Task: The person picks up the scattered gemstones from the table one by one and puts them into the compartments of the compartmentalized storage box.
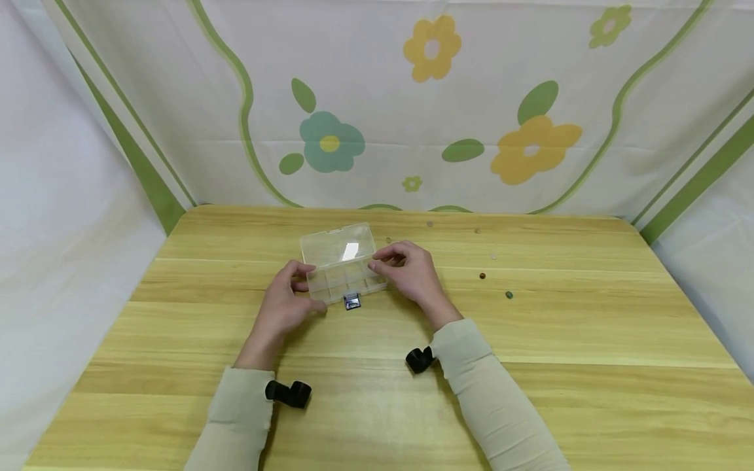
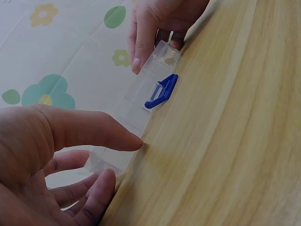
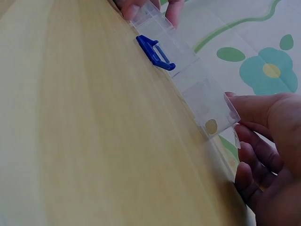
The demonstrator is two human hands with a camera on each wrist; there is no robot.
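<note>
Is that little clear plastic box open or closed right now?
Open. The clear compartment box has its lid tilted back, and the blue latch hangs loose at the front. The left hand and right hand hold its ends.

one clear compartment box (image 1: 341,261) with one blue latch (image 1: 351,301), two hands, and about five small coins scattered on one wooden table (image 1: 589,340).
</note>
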